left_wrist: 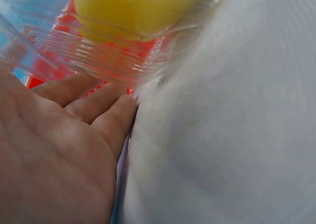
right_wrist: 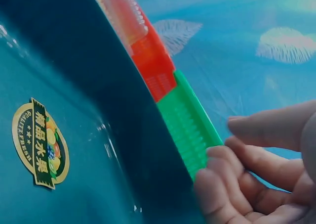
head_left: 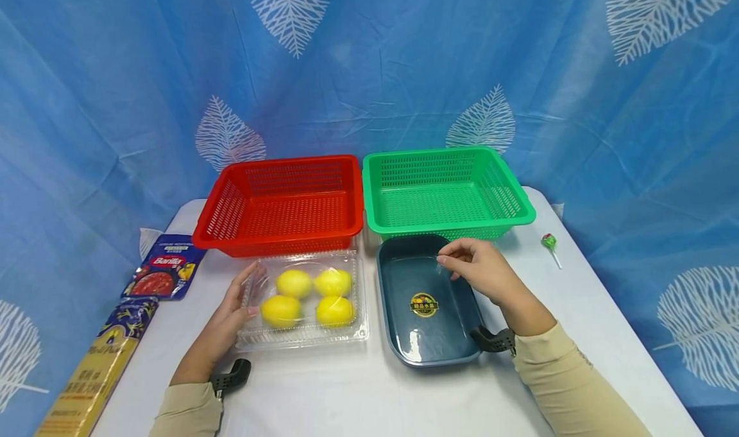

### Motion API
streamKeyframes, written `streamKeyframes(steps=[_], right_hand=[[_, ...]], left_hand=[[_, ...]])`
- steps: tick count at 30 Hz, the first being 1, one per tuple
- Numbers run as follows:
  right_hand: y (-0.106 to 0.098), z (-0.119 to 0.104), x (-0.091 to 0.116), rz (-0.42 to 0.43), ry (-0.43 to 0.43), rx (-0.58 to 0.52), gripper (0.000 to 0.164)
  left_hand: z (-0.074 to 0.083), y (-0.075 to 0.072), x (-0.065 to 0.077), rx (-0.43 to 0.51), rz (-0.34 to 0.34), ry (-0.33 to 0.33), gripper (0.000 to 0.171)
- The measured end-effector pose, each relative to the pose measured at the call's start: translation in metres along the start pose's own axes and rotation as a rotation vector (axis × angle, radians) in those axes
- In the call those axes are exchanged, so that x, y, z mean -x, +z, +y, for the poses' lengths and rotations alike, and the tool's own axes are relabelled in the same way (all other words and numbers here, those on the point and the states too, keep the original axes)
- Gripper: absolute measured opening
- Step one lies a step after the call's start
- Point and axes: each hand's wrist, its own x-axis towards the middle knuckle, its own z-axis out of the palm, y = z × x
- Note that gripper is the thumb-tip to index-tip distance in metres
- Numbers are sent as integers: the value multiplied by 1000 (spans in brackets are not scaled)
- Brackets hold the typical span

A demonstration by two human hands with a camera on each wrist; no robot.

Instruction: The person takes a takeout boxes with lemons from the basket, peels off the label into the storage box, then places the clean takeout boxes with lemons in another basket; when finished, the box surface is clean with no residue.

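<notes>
A clear plastic box (head_left: 359, 331) with several lemons (head_left: 294, 283) inside lies on the table at centre left. My left hand (head_left: 227, 312) is at its left side, thumb and fingertips right at the edge. In the left wrist view the fingers (left_wrist: 101, 104) reach out nearly straight beside the ribbed clear plastic. Right of the box stands a dark blue-green tray (head_left: 398, 302) with a fruit label (head_left: 424, 305) on its bottom. My right hand (head_left: 479, 269) hovers over the tray's right rim, fingers loosely curled, with nothing seen in them.
Behind stand a red basket (head_left: 277, 241) and a green basket (head_left: 450, 225), side by side. A Barilla pouch (head_left: 164, 267) and a long yellow packet (head_left: 98, 373) lie at the left table edge. A lollipop (head_left: 549, 241) lies at the right.
</notes>
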Motion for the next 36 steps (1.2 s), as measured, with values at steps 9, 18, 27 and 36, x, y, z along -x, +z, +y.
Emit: streamKeyframes(steps=[9,18,27,36], right_hand=[[-18,45,-17,106,60,-615,44],[-36,69,-26,243,231,-1126,20],[-36,83,-32,314,173,-1529,17],[-32,89,-35,302,57,-1674,6]], left_hand=[[0,0,0,-10,9,4,84],[1,1,1,-9,5,20,84],[0,1,1,-17,8,9,83],[1,2,1,-7,7,12,84]])
